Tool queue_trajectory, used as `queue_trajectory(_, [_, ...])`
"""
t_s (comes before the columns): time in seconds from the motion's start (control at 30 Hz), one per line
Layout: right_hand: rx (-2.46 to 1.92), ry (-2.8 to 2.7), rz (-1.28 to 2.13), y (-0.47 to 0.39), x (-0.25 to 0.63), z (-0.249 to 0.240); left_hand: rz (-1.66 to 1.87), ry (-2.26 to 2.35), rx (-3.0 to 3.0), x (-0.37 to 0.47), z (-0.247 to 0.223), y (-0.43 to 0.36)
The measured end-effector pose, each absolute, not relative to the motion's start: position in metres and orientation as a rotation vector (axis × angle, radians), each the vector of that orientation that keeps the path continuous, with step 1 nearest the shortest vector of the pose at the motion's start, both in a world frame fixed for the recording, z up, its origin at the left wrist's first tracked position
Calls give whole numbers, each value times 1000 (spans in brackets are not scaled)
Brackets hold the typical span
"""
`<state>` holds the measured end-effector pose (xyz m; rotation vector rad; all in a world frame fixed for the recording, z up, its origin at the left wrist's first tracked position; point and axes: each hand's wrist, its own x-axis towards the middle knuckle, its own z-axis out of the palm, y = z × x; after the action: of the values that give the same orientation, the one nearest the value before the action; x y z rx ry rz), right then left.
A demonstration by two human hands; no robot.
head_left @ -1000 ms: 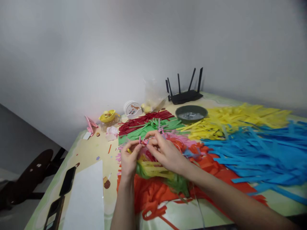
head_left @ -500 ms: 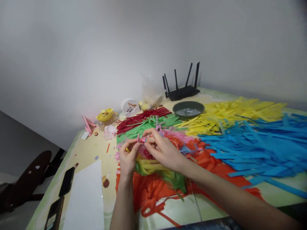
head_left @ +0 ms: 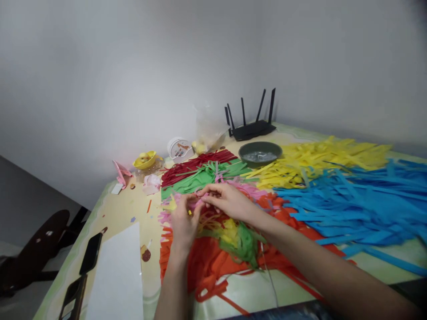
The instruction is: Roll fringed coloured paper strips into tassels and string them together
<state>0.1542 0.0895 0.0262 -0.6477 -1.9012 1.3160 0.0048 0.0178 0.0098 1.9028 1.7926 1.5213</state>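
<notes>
Both hands meet over the heap of coloured strips, their fingertips nearly together. My left hand (head_left: 183, 218) pinches a pink strip (head_left: 194, 203) between thumb and fingers. From the right, my right hand (head_left: 227, 201) closes its fingertips on the same pink piece. Yellow and green strips (head_left: 245, 243) hang below the hands, over orange strips (head_left: 210, 262). Behind lie green strips (head_left: 196, 178), dark red strips (head_left: 190, 166) and some pink ones. The exact grip of the fingertips is partly hidden and blurred.
Yellow strips (head_left: 327, 160) and blue strips (head_left: 360, 204) spread on the right. A dark round bowl (head_left: 260, 161) and a black router (head_left: 253, 130) stand behind. On the left are a white sheet (head_left: 118, 275), a phone (head_left: 90, 253) and a yellow dish (head_left: 145, 162).
My left hand has turned and shifted slightly right, hiding more of the pink piece. The yellow and green strips under the hands have swung and bunched differently.
</notes>
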Motion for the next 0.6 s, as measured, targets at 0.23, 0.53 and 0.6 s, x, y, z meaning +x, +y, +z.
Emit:
queue_trajectory(0.23, [-453, -1168, 1284, 95, 171, 51, 1438, 1781, 1859, 4, 4, 22])
queue_trajectory(0.53, [-484, -1356, 1101, 94, 185, 64, 1668, 1275, 1343, -2, 18, 21])
queue_trajectory(0.6, [-531, -1733, 1212, 82, 162, 52, 1672, 1106, 1223, 2, 22, 18])
